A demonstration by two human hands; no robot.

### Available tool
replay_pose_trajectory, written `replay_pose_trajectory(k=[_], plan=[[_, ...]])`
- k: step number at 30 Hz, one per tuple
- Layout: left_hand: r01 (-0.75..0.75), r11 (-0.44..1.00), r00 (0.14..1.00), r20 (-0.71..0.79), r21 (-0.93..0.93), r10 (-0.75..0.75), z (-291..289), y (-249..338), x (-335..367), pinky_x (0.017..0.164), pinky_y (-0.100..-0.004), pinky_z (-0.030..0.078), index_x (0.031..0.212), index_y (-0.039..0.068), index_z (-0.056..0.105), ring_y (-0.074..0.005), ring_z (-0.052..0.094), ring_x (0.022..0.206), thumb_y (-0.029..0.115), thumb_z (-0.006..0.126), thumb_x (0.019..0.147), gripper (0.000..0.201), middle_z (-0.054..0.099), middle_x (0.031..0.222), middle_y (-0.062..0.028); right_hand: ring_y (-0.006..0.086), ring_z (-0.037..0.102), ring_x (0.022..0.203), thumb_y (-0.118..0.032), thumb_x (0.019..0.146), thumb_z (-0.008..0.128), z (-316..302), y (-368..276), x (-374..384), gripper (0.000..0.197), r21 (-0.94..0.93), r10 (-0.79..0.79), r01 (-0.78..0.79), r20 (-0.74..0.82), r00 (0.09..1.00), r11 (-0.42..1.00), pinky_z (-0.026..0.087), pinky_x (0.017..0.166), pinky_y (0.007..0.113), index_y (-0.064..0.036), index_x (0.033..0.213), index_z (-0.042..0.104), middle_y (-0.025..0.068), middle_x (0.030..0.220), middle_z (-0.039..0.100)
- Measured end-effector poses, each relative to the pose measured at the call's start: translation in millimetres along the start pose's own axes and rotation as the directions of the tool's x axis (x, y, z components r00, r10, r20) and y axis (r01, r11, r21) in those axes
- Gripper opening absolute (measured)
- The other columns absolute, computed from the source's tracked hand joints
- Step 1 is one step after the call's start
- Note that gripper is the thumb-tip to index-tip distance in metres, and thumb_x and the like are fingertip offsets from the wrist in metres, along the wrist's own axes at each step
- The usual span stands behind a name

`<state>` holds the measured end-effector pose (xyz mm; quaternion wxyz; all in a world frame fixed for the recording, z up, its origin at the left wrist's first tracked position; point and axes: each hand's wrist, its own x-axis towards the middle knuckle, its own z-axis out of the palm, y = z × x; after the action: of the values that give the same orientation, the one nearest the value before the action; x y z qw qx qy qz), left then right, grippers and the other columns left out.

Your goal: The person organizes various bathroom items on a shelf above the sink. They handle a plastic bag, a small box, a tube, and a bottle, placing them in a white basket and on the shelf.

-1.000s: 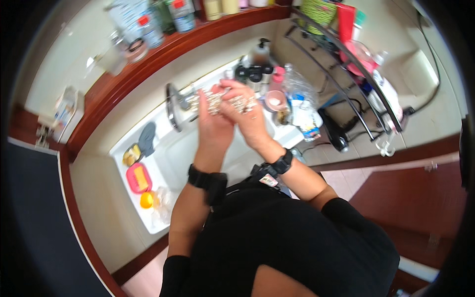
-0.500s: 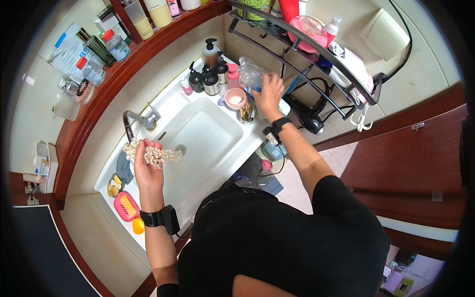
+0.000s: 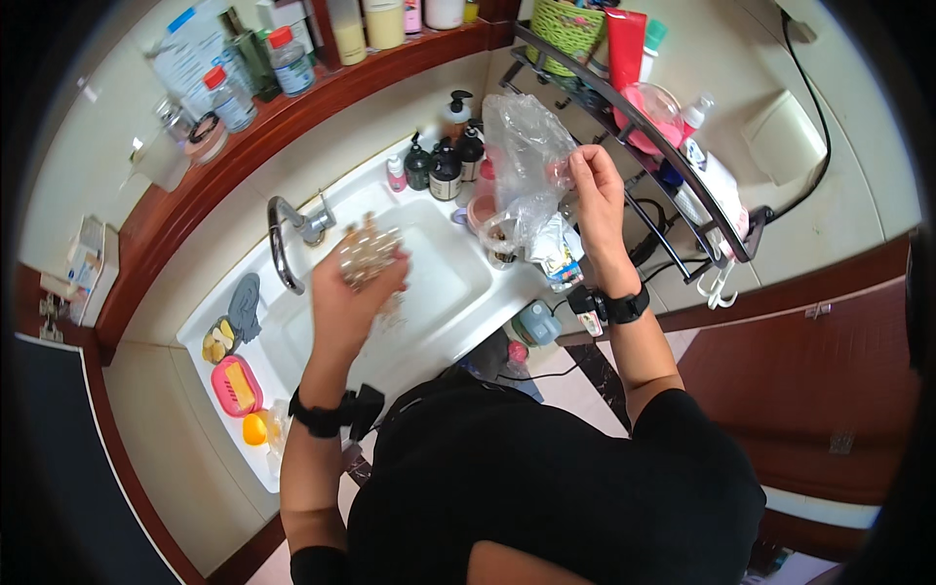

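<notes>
My left hand (image 3: 356, 297) is curled around a clump of beads (image 3: 370, 252), thumb closed over it; the far fingers blur too much to count. The clump is cream and glossy, rounded bits packed together, with brownish tips at its upper end, and it is held above the white washbasin (image 3: 444, 255), near the tap (image 3: 312, 226) on the far edge. My right hand (image 3: 598, 190) pinches a clear plastic bag (image 3: 522, 141) between thumb and fingertips. The bag is thin and crumpled, and it hangs over the basin's right end, partly hiding a pink cup (image 3: 480, 210).

At the basin's far right corner, dark pump bottles (image 3: 446, 174) wear pale labels, their print too small for me to read. The red-capped bottles (image 3: 291, 63) on the wooden shelf (image 3: 419, 60) also carry labels.

Near the basin's left end, a pink soap dish (image 3: 220, 402) holds a yellow-orange block (image 3: 239, 382). Beyond the right end, small items fill a green woven basket (image 3: 565, 39) on the black rack (image 3: 746, 239).
</notes>
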<state>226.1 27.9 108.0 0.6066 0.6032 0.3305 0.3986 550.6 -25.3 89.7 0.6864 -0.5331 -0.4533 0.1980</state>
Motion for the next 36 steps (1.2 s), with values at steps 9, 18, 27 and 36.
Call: replay_pose_trajectory(k=[9,18,27,36], plan=[[-0.488,0.779,0.873,0.222,0.395,0.434,30.8,-10.6,60.8,0.076,-0.0244,0.055,0.129,0.001,0.067,-0.008,0.068,0.091,0.004,0.075,0.086,0.043,0.071,0.125,-0.0085,0.0062,0.06,0.078,-0.024,0.11,0.049,61.0,-46.3,-13.3,0.02,0.367,0.181,-0.284,0.289,0.94,0.886,0.046,0.069,0.021,-0.0076,0.103,0.059,-0.0013,0.087,0.064],[-0.168,0.981,0.986,-0.006,0.096,0.169,-16.2,14.7,24.2,0.076,-0.0263,0.055,0.121,-0.002,0.068,-0.0112,0.067,0.08,0.001,0.076,0.084,0.038,0.072,0.11,-0.007,0.0136,0.068,0.081,-0.024,0.109,0.051,70.7,-32.1,-1.2,0.021,0.601,0.398,-0.476,0.269,0.877,0.642,0.06,0.065,0.032,-0.0066,0.112,0.063,0.0027,0.099,0.069],[-0.327,0.905,0.866,-0.297,0.272,0.402,1.2,4.2,14.1,0.068,-0.0272,0.054,0.102,0.001,0.065,-0.0131,0.066,0.073,0.003,0.079,0.084,0.023,0.071,0.09,-0.0056,0.023,0.063,0.115,-0.038,0.11,0.046,133.0,-54.2,-22.3,0.045,0.509,0.308,-0.566,0.504,0.807,0.649,0.051,0.102,0.039,-0.0027,0.138,0.047,0.0161,0.127,0.062],[-0.311,0.917,0.831,-0.54,-0.251,0.135,-51.7,0.1,6.3,0.065,-0.0266,0.052,0.105,0.001,0.064,-0.0138,0.064,0.07,0.001,0.073,0.087,0.02,0.069,0.092,-0.0054,0.0215,0.066,0.106,-0.014,0.101,0.063,166.4,14.5,-68.4,0.028,0.022,0.382,-0.467,0.543,0.748,0.884,0.055,0.096,0.037,-0.0087,0.127,0.057,0.0068,0.125,0.064]])
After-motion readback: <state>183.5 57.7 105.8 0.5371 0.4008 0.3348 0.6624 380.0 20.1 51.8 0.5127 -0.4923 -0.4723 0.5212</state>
